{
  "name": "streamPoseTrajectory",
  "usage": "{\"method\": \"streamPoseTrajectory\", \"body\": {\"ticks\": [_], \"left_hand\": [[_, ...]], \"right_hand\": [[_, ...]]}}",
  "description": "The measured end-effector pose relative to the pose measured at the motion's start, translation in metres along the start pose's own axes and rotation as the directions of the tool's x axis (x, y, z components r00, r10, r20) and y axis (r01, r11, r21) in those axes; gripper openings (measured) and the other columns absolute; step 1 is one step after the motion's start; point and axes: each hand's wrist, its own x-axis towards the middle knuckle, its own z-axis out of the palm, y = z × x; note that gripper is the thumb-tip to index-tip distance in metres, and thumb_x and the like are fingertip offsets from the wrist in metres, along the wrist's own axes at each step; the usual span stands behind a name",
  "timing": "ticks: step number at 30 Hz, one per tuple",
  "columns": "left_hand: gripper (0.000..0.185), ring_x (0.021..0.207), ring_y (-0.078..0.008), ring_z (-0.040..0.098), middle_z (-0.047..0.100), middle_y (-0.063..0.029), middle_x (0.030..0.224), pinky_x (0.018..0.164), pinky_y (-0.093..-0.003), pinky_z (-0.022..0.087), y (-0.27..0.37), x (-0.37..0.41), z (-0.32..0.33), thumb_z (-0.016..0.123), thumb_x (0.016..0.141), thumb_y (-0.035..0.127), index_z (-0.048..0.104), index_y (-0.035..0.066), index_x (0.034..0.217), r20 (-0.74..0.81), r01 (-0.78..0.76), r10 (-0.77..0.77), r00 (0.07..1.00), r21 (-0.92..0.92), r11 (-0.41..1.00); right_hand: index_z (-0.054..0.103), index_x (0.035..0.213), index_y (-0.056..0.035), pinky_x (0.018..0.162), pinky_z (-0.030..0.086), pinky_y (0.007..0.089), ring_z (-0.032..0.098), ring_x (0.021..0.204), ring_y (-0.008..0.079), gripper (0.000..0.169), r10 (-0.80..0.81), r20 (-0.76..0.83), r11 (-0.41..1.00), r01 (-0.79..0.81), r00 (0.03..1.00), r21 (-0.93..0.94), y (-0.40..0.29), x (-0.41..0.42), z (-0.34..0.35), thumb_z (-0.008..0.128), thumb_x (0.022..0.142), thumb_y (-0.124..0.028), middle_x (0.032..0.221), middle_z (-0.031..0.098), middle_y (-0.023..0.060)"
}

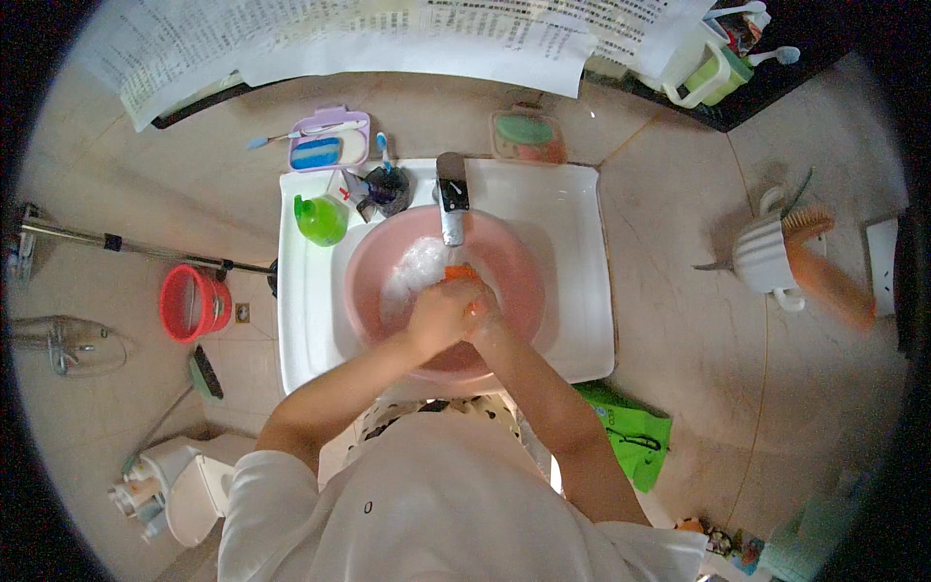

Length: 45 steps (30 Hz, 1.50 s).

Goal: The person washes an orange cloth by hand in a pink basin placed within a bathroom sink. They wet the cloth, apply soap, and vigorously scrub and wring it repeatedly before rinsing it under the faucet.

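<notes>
Under the chrome faucet (452,196), my left hand (440,309) and my right hand (489,316) are pressed together around a small orange thing (461,272). Only parts of it show above and between the fingers, so I cannot tell whether it is cloth or something else. Both hands are over a pink plastic basin (361,320) standing in the white washbasin (582,291). White foam or splashing water (420,265) shows in the basin, left of the faucet spout. My forearms hide the basin's near side in part.
A green pump bottle (320,220) and a dark cup (389,190) with a toothbrush stand at the washbasin's back left. Soap dishes (331,140) hang on the wall behind. Printed sheets (407,44) hang above. A red bucket (190,302) is at left, a green bag (636,436) at right.
</notes>
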Motion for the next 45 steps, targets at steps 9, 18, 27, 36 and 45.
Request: {"method": "streamPoseTrajectory", "body": {"ticks": [9, 18, 27, 36, 45], "left_hand": [[0.032, 0.092, -0.0163, 0.053, 0.059, -0.0089, 0.094, 0.083, -0.0278, 0.041, -0.061, 0.008, -0.025, 0.057, 0.085, 0.027, 0.057, 0.002, 0.105, 0.342, 0.414, -0.252, 0.905, -0.576, 0.705], [0.024, 0.087, -0.0117, 0.053, 0.057, -0.0024, 0.090, 0.081, -0.0260, 0.042, -0.067, -0.010, -0.064, 0.066, 0.079, 0.015, 0.058, 0.002, 0.097, 0.454, 0.403, -0.160, 0.877, -0.511, 0.759], [0.037, 0.094, -0.0167, 0.053, 0.056, -0.0076, 0.099, 0.084, -0.0292, 0.041, -0.097, 0.002, -0.065, 0.070, 0.073, 0.014, 0.053, 0.005, 0.105, 0.288, 0.445, -0.340, 0.895, -0.534, 0.719], [0.073, 0.130, -0.0444, 0.015, 0.022, -0.0179, 0.141, 0.099, -0.0621, 0.021, -0.193, -0.015, 0.101, 0.056, 0.079, 0.040, 0.021, 0.019, 0.140, 0.476, 0.528, -0.726, 0.497, 0.497, 0.688], [0.050, 0.107, -0.0335, 0.047, 0.050, -0.0206, 0.113, 0.085, -0.0505, 0.038, -0.163, 0.011, 0.090, 0.043, 0.087, 0.045, 0.044, 0.010, 0.123, 0.492, 0.077, -0.397, 0.774, 0.550, 0.832]], "right_hand": [[0.047, 0.117, -0.0077, 0.082, 0.047, 0.0291, 0.055, 0.096, 0.0164, 0.029, -0.617, -0.270, 0.508, 0.111, 0.739, -0.854, -0.022, -0.030, 0.080, 0.048, 0.092, -0.022, 0.105, 0.055, 0.0056], [0.050, 0.116, -0.0029, 0.088, 0.041, 0.0303, 0.052, 0.100, 0.0185, 0.037, -0.519, -0.153, 0.160, -0.080, 0.841, -0.984, -0.050, -0.047, 0.100, 0.058, 0.086, -0.024, 0.107, 0.056, 0.0084], [0.049, 0.117, -0.0016, 0.088, 0.043, 0.0382, 0.056, 0.098, 0.0297, 0.041, -0.618, -0.180, -0.062, -0.276, 0.765, -0.959, -0.079, -0.052, 0.050, 0.057, 0.084, -0.025, 0.109, 0.057, 0.0161], [0.038, 0.128, -0.0043, 0.099, 0.033, 0.0408, 0.047, 0.114, 0.0370, 0.047, -0.257, -0.476, -0.536, -0.534, 0.841, -0.654, -0.057, -0.012, -0.058, 0.045, 0.083, -0.017, 0.123, 0.047, 0.0248], [0.047, 0.119, -0.0113, 0.074, 0.049, 0.0471, 0.058, 0.094, 0.0290, 0.042, -0.171, -0.672, 0.708, -0.384, 0.721, -0.592, -0.061, 0.000, -0.068, 0.051, 0.086, -0.038, 0.111, 0.056, 0.0114]]}}
